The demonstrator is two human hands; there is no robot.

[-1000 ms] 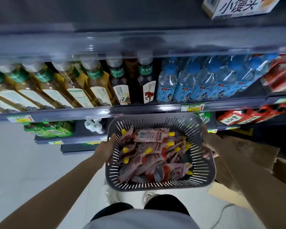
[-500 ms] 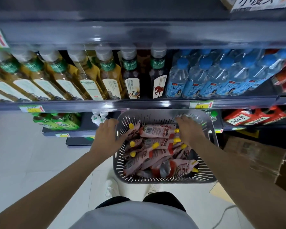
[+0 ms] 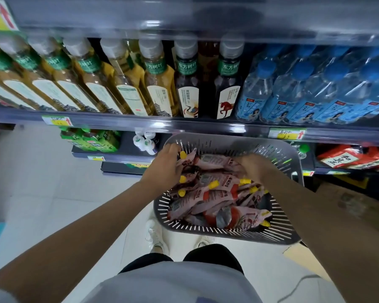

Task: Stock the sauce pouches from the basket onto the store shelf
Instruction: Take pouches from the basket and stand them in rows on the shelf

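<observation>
The yellow-capped sauce pouches (image 3: 214,193) are heaped in the grey slotted basket (image 3: 278,154), seen low before the drinks shelf (image 3: 184,125). The left hand (image 3: 164,169) is curled onto the heap's far left corner and the right hand (image 3: 253,168) is dipped in at its far middle, though an actual grip cannot be told through blur. A few pouches are best gathered by their bodies, caps aligned; half a second earlier both hands were up at the rim.

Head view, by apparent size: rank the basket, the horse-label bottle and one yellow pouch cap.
1. basket
2. horse-label bottle
3. yellow cap
The gaps are clear, with no ties.
</observation>
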